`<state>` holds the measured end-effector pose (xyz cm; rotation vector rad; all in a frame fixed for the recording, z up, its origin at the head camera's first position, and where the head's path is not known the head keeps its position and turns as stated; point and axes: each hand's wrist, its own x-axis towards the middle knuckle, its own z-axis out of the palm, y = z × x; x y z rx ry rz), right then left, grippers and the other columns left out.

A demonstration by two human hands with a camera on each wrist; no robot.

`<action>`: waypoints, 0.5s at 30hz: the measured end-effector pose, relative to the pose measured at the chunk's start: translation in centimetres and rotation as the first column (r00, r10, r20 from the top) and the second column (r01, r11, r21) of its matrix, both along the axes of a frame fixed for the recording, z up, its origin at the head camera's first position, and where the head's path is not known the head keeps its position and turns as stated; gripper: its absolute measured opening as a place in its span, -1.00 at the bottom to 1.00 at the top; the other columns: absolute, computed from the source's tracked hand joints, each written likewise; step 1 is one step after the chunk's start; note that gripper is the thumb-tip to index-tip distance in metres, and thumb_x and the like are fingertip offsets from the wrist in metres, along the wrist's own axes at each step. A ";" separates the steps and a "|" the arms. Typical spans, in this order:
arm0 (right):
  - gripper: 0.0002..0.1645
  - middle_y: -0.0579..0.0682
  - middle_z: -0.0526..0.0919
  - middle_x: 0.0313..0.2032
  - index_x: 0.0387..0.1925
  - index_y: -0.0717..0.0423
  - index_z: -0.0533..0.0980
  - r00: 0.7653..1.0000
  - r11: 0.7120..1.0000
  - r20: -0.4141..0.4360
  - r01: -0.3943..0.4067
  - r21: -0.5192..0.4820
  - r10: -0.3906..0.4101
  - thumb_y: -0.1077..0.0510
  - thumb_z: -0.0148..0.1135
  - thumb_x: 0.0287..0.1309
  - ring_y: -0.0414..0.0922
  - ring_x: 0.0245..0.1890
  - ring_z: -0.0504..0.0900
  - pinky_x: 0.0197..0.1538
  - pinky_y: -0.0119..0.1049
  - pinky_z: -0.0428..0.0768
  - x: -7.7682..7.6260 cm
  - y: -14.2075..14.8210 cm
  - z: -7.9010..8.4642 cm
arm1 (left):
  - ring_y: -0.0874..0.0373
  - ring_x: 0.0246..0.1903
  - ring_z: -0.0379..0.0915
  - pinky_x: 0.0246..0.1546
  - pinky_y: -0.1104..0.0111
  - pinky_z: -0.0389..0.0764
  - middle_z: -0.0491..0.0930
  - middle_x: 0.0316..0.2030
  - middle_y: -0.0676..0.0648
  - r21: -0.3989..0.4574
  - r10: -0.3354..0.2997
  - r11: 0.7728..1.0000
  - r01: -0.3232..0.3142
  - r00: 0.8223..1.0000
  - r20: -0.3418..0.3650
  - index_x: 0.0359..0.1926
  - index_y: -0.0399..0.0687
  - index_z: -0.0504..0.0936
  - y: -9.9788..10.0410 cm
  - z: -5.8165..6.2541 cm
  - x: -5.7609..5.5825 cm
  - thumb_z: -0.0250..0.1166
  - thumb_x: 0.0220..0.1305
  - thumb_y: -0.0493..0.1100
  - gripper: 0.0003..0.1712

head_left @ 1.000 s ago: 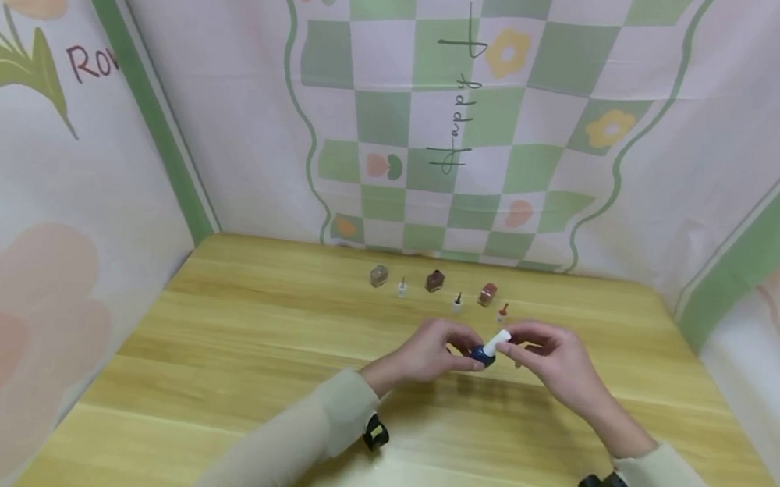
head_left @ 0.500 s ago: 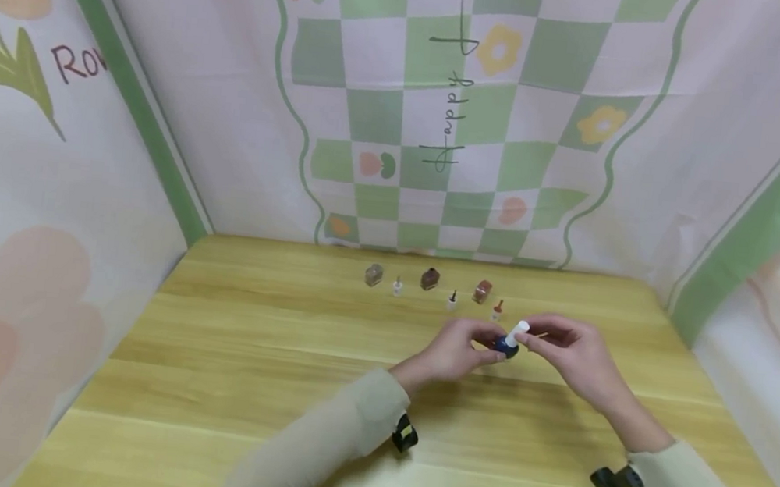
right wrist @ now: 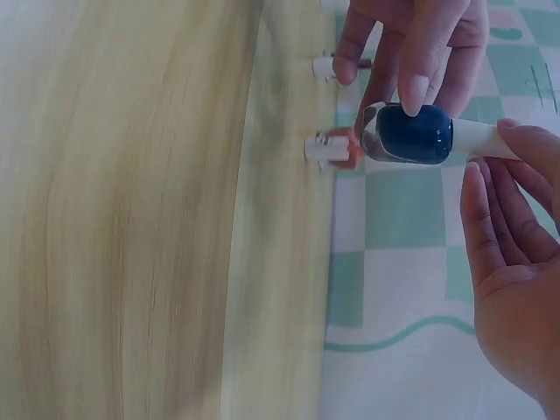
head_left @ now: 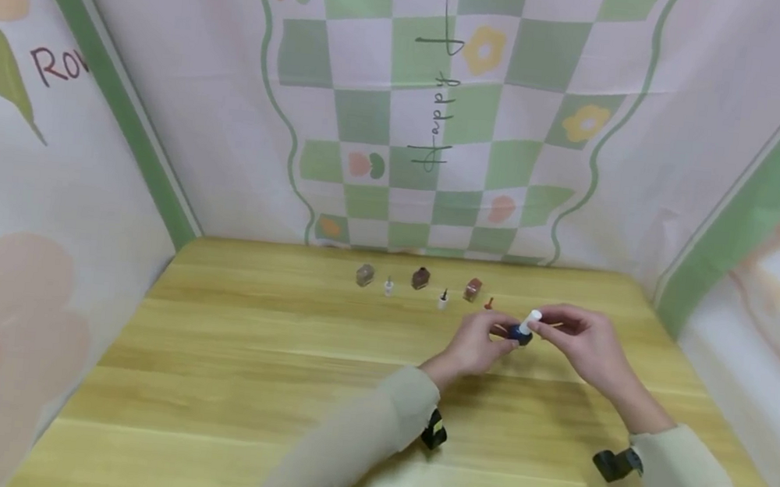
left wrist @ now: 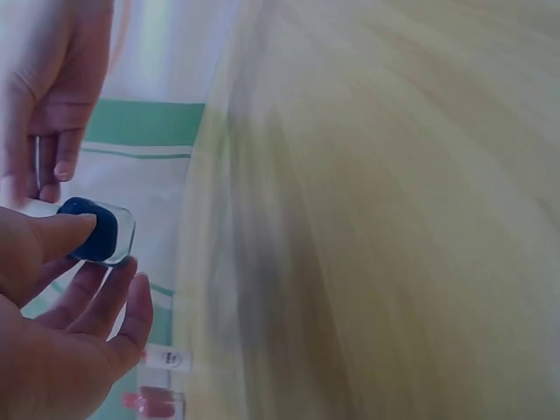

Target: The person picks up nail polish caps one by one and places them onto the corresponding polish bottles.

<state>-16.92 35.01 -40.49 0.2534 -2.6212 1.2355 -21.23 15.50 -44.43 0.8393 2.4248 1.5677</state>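
Note:
My left hand (head_left: 478,342) grips a small glass bottle of dark blue nail polish (right wrist: 411,134) between thumb and fingers. Its white cap (right wrist: 481,139) is pinched by my right hand (head_left: 586,342), thumb against fingertips. The cap sits in line with the bottle's neck, and the pair leans to the right in the head view. Both hands are raised over the right part of the table. In the left wrist view, the thumb lies across the blue bottle (left wrist: 98,232), whose clear glass base points away from the right hand.
Along the back of the wooden table (head_left: 242,386) stand a greyish bottle (head_left: 365,275), a dark brown bottle (head_left: 420,278) and a red bottle (head_left: 473,289). White brush caps (head_left: 389,286) stand before them, brushes up; the red-brushed one is partly behind my left hand. A patterned cloth (head_left: 360,115) hangs behind.
Both hands have moved right and farther back across the table, carrying the blue nail polish bottle. The left hand now overlaps the red-brushed cap. The head view has shifted slightly.

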 end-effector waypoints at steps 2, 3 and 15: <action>-0.66 0.15 0.78 -0.13 -0.05 0.19 0.70 1.000 1.000 -0.004 0.007 0.004 -0.007 0.03 0.42 0.30 -0.30 -0.27 0.73 -0.22 -0.50 0.66 -0.2 0.3 -0.1 | 0.32 -0.06 0.64 -0.10 0.56 0.59 0.73 -0.01 0.08 0.008 0.021 1.000 -0.021 1.000 0.016 0.07 -0.02 0.73 0.6 -0.2 -0.1 0.40 0.34 -0.26 -0.71; -0.66 0.17 0.77 -0.12 -0.05 0.20 0.70 1.000 1.000 -0.004 0.011 0.005 -0.011 0.03 0.42 0.30 -0.30 -0.27 0.72 -0.22 -0.51 0.65 -0.3 0.5 -0.1 | 0.32 -0.07 0.64 -0.09 0.56 0.59 0.73 -0.01 0.08 0.015 0.033 0.999 -0.034 0.999 0.027 0.06 -0.01 0.73 0.9 -0.3 -0.1 0.40 0.33 -0.26 -0.71; -0.60 0.17 0.77 -0.09 -0.01 0.19 0.69 0.999 0.999 0.040 0.018 0.044 -0.020 -0.03 0.41 0.30 -0.34 -0.24 0.69 -0.19 -0.49 0.66 -1.5 2.6 -1.3 | 0.35 -0.22 0.65 -0.05 0.49 0.61 0.75 -0.23 0.10 0.065 0.224 0.970 -0.233 0.967 0.122 -0.10 0.03 0.79 3.8 -1.4 -0.2 0.48 0.21 -0.33 -0.75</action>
